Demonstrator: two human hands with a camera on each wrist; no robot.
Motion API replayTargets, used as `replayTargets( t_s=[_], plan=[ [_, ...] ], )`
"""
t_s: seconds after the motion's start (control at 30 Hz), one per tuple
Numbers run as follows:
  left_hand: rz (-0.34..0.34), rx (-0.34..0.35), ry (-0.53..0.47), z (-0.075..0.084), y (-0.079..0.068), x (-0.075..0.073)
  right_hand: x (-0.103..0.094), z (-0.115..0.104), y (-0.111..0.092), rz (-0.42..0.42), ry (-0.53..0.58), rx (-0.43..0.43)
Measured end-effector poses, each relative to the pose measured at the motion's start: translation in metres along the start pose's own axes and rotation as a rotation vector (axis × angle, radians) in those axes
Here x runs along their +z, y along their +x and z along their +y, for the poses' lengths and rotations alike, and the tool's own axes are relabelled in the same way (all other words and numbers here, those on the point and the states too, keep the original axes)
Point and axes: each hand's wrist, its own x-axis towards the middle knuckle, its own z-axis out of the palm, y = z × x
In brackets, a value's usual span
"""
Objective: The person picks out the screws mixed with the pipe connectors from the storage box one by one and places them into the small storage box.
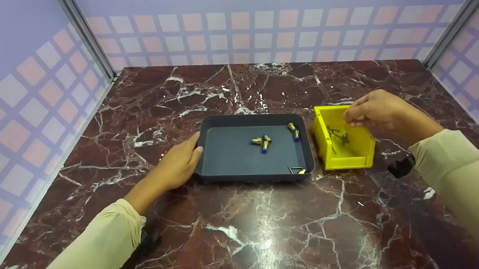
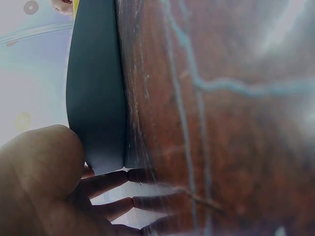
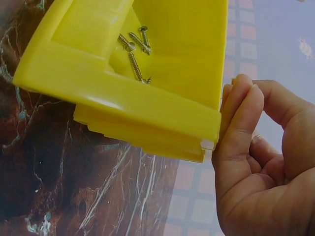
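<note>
My left hand (image 1: 180,163) rests against the left wall of a dark grey tray (image 1: 241,178), its fingers along the outside. In the left wrist view, that hand (image 2: 44,182) touches the tray's end (image 2: 98,88) with spread fingers. Over the yellow bin (image 1: 348,162) hovers my right hand (image 1: 378,110), with thumb and fingertips drawn together. No object shows clearly between them. Several screws (image 3: 135,66) lie inside the bin. Brass fittings with blue collars (image 1: 265,143) sit mid-tray, and more fittings (image 1: 294,131) lie near its right wall.
Small dark pins or screws (image 1: 295,168) and a brass piece (image 1: 302,171) lie in the tray's near right corner. The bin stands just right of the tray on a dark red marbled table (image 1: 267,222). Tiled panels (image 1: 259,32) enclose the back and sides.
</note>
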Motion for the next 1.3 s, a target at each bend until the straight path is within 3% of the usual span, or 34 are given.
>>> replayTargets(
  t_s=[0.27, 0.43, 0.57, 0.83, 1.1, 1.3],
  plan=[
    [0.007, -0.007, -0.005, 0.001, 0.0, 0.0, 0.0, 0.0, -0.004, -0.01, -0.002, -0.004],
    [0.008, -0.006, -0.006, 0.001, -0.001, 0.0, 0.005, -0.004, -0.006, -0.081, 0.109, -0.002],
    [0.006, -0.005, -0.007, 0.001, -0.001, 0.0, 0.014, -0.011, -0.007, -0.138, 0.19, 0.003],
    [0.004, -0.011, -0.009, 0.0, 0.0, 0.0, 0.032, -0.029, -0.008, -0.21, 0.191, -0.016],
    [0.015, -0.005, -0.004, 0.0, 0.0, 0.001, 0.052, -0.043, 0.0, -0.302, 0.278, -0.043],
    [0.015, -0.002, -0.006, 0.0, 0.0, 0.0, 0.067, -0.054, 0.01, -0.32, 0.243, -0.037]
  ],
)
